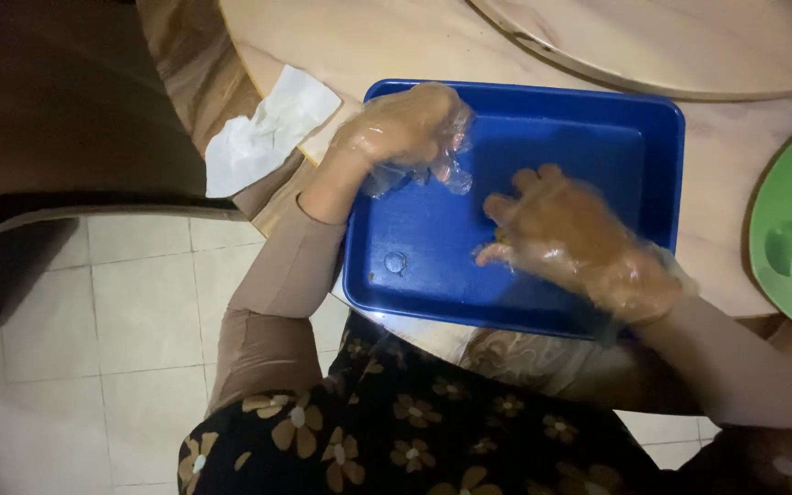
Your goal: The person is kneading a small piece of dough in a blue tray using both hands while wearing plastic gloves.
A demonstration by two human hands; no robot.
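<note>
**Gloved hands worked inside a nearly bare blue tray**

The left hand (405, 128) curled loosely at the blue tray's (662, 165) eleven o'clock corner, gripping only slack glove plastic. The right hand (566, 234) spread wide, fingertips on the floor near centre. Little seemed left inside — one droplet (395, 262) at seven o'clock. A white tissue (263, 128) lay beyond the rim — at ten o'clock.

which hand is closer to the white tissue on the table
Left. The left hand is at the blue tray's upper left corner, just right of the white tissue. The right hand is further right, inside the tray.
</note>
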